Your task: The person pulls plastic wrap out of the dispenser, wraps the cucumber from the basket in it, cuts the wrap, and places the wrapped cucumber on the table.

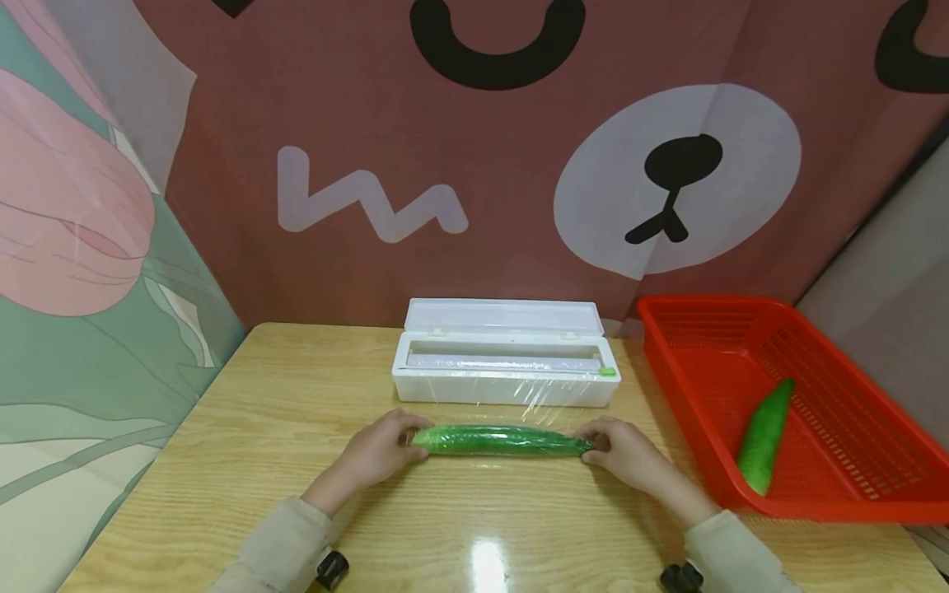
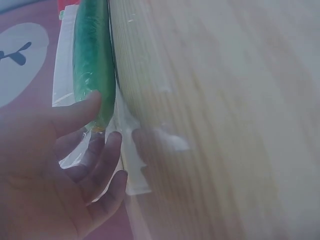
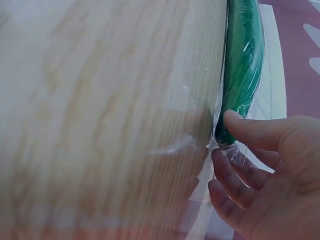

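A green cucumber in clear plastic wrap lies crosswise in front of a white cling film box. Its paler left end is held by my left hand, thumb on the near side and fingers around the tip. At the darker right end, my right hand grips the cucumber the same way. Both wrist views show the thumb pressing the film-covered cucumber with the other fingers curled by its end. Clear film stretches from the box's front edge down toward the cucumber.
The box's lid stands raised, with a film roll inside and a green slider at the right of its edge. On the right stands a red basket holding another cucumber. All rest on a wooden table.
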`<state>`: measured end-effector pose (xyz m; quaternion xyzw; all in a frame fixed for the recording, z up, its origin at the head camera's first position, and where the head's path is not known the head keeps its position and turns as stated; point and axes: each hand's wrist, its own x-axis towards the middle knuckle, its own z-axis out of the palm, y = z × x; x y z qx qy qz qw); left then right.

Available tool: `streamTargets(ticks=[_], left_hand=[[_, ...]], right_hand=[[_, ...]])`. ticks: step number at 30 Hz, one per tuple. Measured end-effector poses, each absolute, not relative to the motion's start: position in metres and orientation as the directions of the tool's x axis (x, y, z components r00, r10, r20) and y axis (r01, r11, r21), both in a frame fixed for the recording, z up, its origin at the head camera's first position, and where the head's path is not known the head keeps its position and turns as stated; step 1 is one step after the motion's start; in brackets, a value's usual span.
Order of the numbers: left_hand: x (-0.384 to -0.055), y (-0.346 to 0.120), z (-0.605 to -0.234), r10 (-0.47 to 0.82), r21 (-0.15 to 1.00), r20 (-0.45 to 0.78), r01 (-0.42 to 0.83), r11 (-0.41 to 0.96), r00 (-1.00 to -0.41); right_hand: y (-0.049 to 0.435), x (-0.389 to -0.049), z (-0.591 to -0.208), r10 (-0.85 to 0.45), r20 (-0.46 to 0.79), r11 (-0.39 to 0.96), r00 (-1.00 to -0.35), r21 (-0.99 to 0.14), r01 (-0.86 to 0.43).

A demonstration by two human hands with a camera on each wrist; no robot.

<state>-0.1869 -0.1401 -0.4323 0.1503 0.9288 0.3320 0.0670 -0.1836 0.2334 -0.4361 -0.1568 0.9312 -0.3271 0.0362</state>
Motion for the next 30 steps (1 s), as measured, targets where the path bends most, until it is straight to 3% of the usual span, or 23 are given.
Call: streamTargets(ticks=[13, 30], left_hand=[[-0.1874, -0.1394, -0.4323, 0.233, 0.65, -0.022, 0.163, 0.742, -0.972], [-0.1933, -0.1363, -0.4278, 0.215, 0.626, -0.046, 0.14, 0.767, -0.976]], right_hand=[[0.235, -0.1845, -0.4342, -0.23, 0.035, 0.727, -0.973, -0.658, -0.195], [0.2304, -0.1929, -0.4316, -0.191, 0.038, 0.792, -0.981, -0.584, -0.177]])
